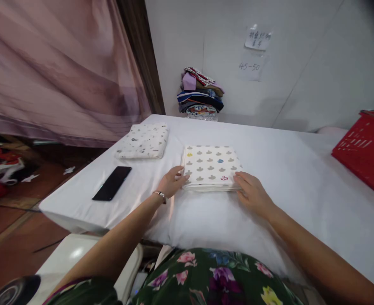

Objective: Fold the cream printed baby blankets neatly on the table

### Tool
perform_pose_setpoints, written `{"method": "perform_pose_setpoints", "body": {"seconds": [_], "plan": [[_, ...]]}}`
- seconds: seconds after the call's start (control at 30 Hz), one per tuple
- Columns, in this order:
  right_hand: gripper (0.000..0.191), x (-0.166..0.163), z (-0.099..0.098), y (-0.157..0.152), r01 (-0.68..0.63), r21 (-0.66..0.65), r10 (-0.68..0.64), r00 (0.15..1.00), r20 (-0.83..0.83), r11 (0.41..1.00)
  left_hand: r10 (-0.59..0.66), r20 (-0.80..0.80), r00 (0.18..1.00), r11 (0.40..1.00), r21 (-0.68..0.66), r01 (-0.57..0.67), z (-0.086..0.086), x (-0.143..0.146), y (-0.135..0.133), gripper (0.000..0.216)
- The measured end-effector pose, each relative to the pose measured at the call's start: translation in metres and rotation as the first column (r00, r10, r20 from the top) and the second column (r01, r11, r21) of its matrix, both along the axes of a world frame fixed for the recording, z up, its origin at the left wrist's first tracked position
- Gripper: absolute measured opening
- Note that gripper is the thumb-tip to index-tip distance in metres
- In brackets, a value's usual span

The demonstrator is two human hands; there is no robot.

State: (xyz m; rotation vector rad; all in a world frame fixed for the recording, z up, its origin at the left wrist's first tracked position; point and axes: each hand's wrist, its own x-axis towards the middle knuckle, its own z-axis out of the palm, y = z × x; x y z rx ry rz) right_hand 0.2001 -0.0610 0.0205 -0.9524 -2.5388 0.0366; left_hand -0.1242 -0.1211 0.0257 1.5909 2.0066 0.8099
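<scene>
While both palms lie flat, fingers loosely spread and gripping nothing, the left hand (173,181) touches the near left corner of a folded square cloth (210,167) and the right hand (251,191) presses its near right edge. Soft, cream cotton printed with grey crowns, it rests between them on the smooth white tabletop (288,178). Beyond the left hand lie a glossy black phone (112,183) and another speckled folded cloth (143,141).

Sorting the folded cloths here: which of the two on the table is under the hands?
The folded cloth with grey shapes, mid-table; the left hand and right hand touch its near corners. The speckled cloth lies apart, untouched.
</scene>
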Motion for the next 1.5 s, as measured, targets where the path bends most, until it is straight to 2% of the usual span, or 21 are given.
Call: {"method": "perform_pose_setpoints", "body": {"seconds": [0.1,0.2,0.4,0.57,0.67,0.77,0.9,1.03,1.1,1.17,1.27,1.4,1.5], "plan": [[0.058,-0.004,-0.011,-0.002,-0.055,-0.01,0.056,0.995,0.086,0.998,0.097,0.014,0.995,0.994,-0.049,-0.096,-0.002,0.001,0.008,0.053],[0.06,-0.003,-0.02,-0.002,-0.037,-0.009,0.038,0.99,0.134,0.999,0.125,0.003,0.992,0.991,-0.053,-0.125,0.0,0.001,0.014,0.053],[0.062,-0.002,-0.024,-0.002,-0.035,0.044,0.027,0.987,0.158,0.998,0.177,0.041,0.983,0.979,-0.111,-0.172,0.008,0.008,0.022,0.054],[0.063,-0.004,-0.029,-0.003,-0.051,0.094,0.034,0.984,0.174,0.994,0.236,0.114,0.965,0.972,-0.024,-0.235,0.001,0.012,0.032,0.041],[0.062,-0.004,-0.031,-0.003,-0.065,0.096,0.048,0.984,0.17,0.993,0.253,0.133,0.958,0.967,-0.076,-0.244,-0.005,0.009,0.034,0.035],[0.061,-0.002,-0.03,-0.004,-0.064,0.044,0.056,0.985,0.164,0.997,0.236,0.145,0.961,0.968,-0.118,-0.22,-0.006,0.004,0.033,0.036],[0.053,-0.004,-0.018,-0.001,-0.031,-0.101,0.045,0.99,0.135,0.994,0.224,0.153,0.963,0.97,-0.136,-0.203,0.0,0.001,0.037,0.04],[0.046,-0.02,0.003,0.021,0.011,-0.176,-0.008,1.0,0.019,0.984,0.252,0.063,0.966,0.964,-0.101,-0.245,0.008,0.004,0.056,0.045],[0.047,-0.031,0.008,0.039,0.036,-0.198,-0.038,0.999,-0.007,0.979,0.264,-0.012,0.965,0.96,-0.098,-0.263,0.008,0.005,0.068,0.04],[0.05,-0.04,0.006,0.057,0.096,-0.23,-0.096,0.995,0.009,0.969,0.27,-0.061,0.961,0.957,-0.096,-0.275,0.005,0.004,0.077,0.032],[0.054,-0.049,-0.01,0.077,0.186,-0.286,-0.169,0.982,0.085,0.94,0.283,-0.073,0.956,0.954,-0.082,-0.288,-0.004,0.001,0.084,0.021],[0.054,-0.049,-0.028,0.082,0.205,-0.299,-0.175,0.977,0.124,0.932,0.312,-0.077,0.947,0.944,-0.085,-0.318,-0.013,-0.004,0.086,0.017],[0.056,-0.046,-0.024,0.078,0.208,-0.324,-0.167,0.974,0.15,0.923,0.305,-0.08,0.949,0.946,-0.093,-0.312,-0.014,-0.006,0.087,0.016]]}}
